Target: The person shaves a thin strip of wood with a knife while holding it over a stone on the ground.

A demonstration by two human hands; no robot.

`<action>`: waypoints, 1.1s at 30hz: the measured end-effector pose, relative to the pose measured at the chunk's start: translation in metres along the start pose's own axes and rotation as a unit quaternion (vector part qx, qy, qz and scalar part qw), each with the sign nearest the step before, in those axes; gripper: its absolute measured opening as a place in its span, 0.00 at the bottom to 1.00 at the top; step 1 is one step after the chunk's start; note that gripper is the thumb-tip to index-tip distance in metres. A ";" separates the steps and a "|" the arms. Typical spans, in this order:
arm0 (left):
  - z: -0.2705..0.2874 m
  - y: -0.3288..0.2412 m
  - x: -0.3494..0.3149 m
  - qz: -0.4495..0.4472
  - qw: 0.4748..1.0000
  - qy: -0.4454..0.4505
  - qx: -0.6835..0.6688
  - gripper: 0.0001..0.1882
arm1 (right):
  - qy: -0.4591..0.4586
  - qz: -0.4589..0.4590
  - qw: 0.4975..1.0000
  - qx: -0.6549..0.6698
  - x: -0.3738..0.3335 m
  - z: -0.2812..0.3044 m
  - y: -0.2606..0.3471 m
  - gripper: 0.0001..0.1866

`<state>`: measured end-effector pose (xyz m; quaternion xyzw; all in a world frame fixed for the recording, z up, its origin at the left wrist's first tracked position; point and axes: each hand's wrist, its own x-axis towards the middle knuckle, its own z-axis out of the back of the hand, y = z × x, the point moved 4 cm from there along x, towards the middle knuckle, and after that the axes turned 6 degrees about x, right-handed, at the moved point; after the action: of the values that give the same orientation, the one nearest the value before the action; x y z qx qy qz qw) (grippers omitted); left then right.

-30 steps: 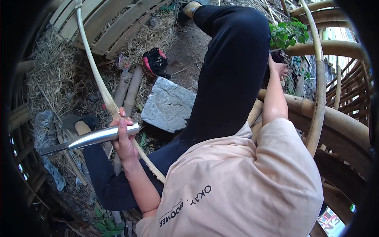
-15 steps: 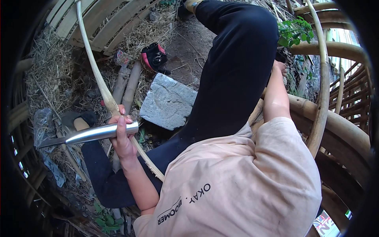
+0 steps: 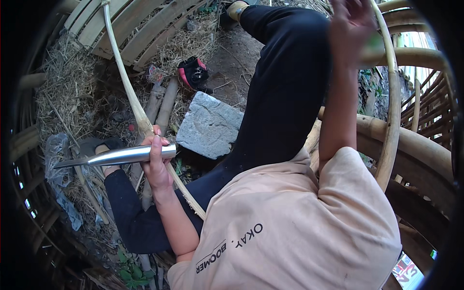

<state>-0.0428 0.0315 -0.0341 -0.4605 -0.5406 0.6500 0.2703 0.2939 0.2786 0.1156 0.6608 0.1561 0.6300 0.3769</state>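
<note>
My left hand (image 3: 158, 169) is closed round the smooth silver handle of a knife (image 3: 126, 154), whose narrow dark blade points left. The same grip takes in a long pale bamboo strip (image 3: 124, 79). From the slatted wood at the far left, that strip runs down through the hand, and its frayed lower end lies against my shirt. Beyond my bent knee, my right hand (image 3: 352, 29) is raised at the upper right, close to an upright bamboo pole (image 3: 392, 92). Motion smears its fingers, and I see nothing held in it.
A rough grey stone block (image 3: 210, 125) lies on the ground between my legs. Past it are a black and red glove-like item (image 3: 192, 73) and two bamboo lengths (image 3: 166, 106). Dry straw and clear plastic (image 3: 58, 147) lie at left. Thick curved bamboo rails (image 3: 411, 140) flank my right side.
My right hand has come up from beside my knee, moving away from me to the upper right. My left hand keeps hold of the knife and bamboo strip, shifting only slightly in view.
</note>
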 end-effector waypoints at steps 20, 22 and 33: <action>-0.005 0.000 -0.004 -0.104 0.988 -0.017 0.117 0.12 | 0.827 -0.163 0.503 0.193 -0.198 -0.195 0.064 0.34; -0.012 -0.013 -0.003 -0.167 0.972 0.001 0.166 0.14 | 0.804 -0.157 0.549 0.165 -0.199 -0.193 0.067 0.33; -0.009 -0.013 -0.004 -0.156 0.972 0.017 0.175 0.19 | 0.759 -0.191 0.589 0.203 -0.212 -0.194 0.069 0.32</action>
<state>-0.0346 0.0356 -0.0198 -0.3269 -0.4791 0.6763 0.4542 0.0578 0.1466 -0.0037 -0.0423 0.6320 0.7686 0.0899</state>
